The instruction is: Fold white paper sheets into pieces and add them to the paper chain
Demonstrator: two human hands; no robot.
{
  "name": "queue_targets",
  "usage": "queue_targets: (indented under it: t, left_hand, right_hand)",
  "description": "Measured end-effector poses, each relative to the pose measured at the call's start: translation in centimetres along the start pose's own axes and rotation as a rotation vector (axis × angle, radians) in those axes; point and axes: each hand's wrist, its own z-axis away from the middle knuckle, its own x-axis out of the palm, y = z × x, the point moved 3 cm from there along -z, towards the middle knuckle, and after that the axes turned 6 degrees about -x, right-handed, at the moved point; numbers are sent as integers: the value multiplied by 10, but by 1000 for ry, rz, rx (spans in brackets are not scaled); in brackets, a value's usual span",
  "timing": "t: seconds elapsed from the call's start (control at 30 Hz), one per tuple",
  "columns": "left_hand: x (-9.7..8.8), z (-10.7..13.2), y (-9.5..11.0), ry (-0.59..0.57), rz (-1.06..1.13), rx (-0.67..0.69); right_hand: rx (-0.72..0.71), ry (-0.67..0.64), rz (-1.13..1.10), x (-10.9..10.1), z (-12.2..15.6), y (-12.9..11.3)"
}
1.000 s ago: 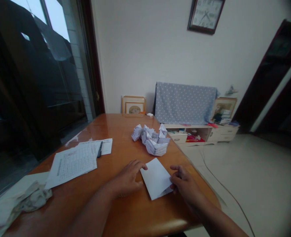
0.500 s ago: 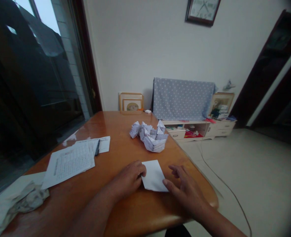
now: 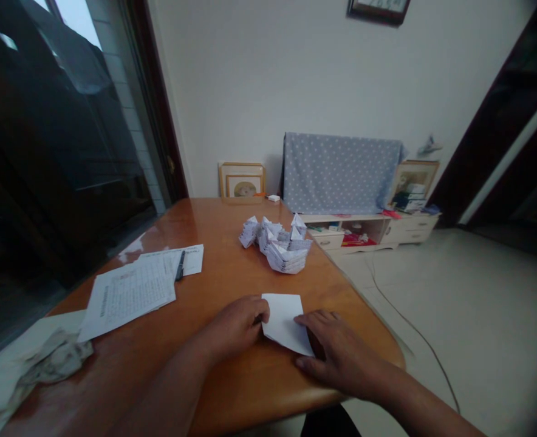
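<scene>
A folded piece of white paper (image 3: 284, 321) lies on the brown table in front of me, its lower edge slanting down to the right. My left hand (image 3: 243, 321) is closed on its left edge, thumb and fingers pinching it. From the right, my right hand (image 3: 330, 346) rests its fingertips on the paper's right edge. The thumb of that hand is stretched out apart, near the lower right corner. Beyond the paper sits a cluster of folded paper pieces (image 3: 284, 252) with printed writing on them, several nested into a boat-like shape.
Printed sheets (image 3: 132, 297) lie at the left with a dark pen (image 3: 180, 266) on them. A crumpled cloth (image 3: 56, 358) is nearer, at the left edge. The table (image 3: 232, 279) ends at a rounded right corner. A cable (image 3: 414, 325) runs across the floor.
My right hand has turned, bringing its fingertips onto the paper's right edge while its thumb dropped lower. The paper has shifted slightly in angle. The left hand keeps its hold. The view has tilted down.
</scene>
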Motion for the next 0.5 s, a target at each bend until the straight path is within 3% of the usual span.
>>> queue_targets:
  t: [0.17, 0.5]
  left_hand:
    - [-4, 0, 0, -48, 52, -87]
    - [3, -4, -17, 39, 178, -278]
  right_hand:
    - [48, 79, -58, 2, -8, 10]
    - [296, 236, -237, 13, -34, 39]
